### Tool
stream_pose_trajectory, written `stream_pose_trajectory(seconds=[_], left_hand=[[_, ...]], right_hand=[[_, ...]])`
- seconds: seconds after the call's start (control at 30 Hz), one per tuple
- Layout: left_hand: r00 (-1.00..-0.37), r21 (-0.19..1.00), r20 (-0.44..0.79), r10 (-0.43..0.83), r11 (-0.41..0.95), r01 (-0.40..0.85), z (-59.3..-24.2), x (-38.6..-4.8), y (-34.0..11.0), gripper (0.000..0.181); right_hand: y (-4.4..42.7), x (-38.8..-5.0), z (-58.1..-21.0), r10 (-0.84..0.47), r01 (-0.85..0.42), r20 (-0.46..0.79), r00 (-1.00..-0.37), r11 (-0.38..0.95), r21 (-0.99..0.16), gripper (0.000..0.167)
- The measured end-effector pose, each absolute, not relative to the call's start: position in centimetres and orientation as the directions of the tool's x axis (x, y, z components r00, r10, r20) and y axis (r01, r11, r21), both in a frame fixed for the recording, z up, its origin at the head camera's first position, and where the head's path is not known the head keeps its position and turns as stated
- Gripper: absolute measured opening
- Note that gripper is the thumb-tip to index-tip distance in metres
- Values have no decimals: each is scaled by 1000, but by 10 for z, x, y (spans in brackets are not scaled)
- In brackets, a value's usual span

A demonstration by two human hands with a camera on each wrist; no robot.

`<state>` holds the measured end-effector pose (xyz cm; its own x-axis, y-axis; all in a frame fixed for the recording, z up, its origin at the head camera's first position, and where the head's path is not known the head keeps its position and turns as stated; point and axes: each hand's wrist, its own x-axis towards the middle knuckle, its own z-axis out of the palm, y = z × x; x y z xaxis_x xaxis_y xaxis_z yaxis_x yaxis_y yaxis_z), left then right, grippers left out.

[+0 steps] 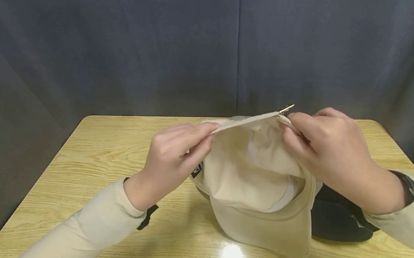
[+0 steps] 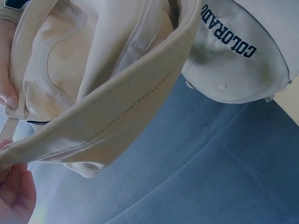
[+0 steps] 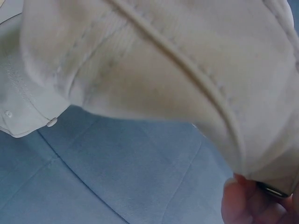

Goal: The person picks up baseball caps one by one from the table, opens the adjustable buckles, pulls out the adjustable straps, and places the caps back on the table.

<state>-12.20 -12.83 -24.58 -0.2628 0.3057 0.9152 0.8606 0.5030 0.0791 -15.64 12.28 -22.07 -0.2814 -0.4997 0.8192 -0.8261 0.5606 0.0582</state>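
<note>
A beige baseball cap point(image 1: 247, 176) hangs between both hands above the table. Its inside and brim point(image 1: 260, 231) face the viewer. My left hand point(image 1: 173, 155) pinches the back edge between thumb and fingers. Further right, my right hand point(image 1: 332, 143) grips the same edge near a small metal buckle point(image 1: 287, 108). That buckle point(image 3: 273, 190) also shows between the fingers in the right wrist view. In the left wrist view, a light cap crown point(image 2: 236, 51) bears dark COLORADO lettering; whether it belongs to the held cap I cannot tell.
The wood-grain table point(image 1: 112, 152) lies below the hands. On its right side rests a black object point(image 1: 338, 218), partly hidden by the cap and right forearm. A dark blue-grey curtain point(image 1: 162, 47) hangs behind the table.
</note>
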Motion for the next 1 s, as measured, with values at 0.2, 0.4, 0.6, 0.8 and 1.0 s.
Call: stream_pose_trajectory(seconds=[0.2, 0.4, 0.6, 0.8, 1.0], left_hand=[[-273, 92, 919, 285, 518, 851, -247, -121, -128, 15], [-288, 106, 918, 273, 530, 841, -248, -122, -128, 14], [-288, 114, 925, 249, 541, 833, -249, -122, -128, 13], [-308, 155, 928, 210, 533, 832, -249, -123, -127, 12], [-349, 236, 927, 136, 511, 827, -247, -123, -130, 11]], right_hand=[[124, -156, -220, -511, -829, 811, -284, 556, 60, 36], [130, -166, -228, -527, -823, 804, -274, 561, 87, 34], [137, -178, -241, -520, -818, 812, -264, 567, 97, 33], [136, -175, -238, -516, -816, 811, -276, 571, 85, 33], [131, -162, -224, -477, -810, 813, -335, 587, 11, 36]])
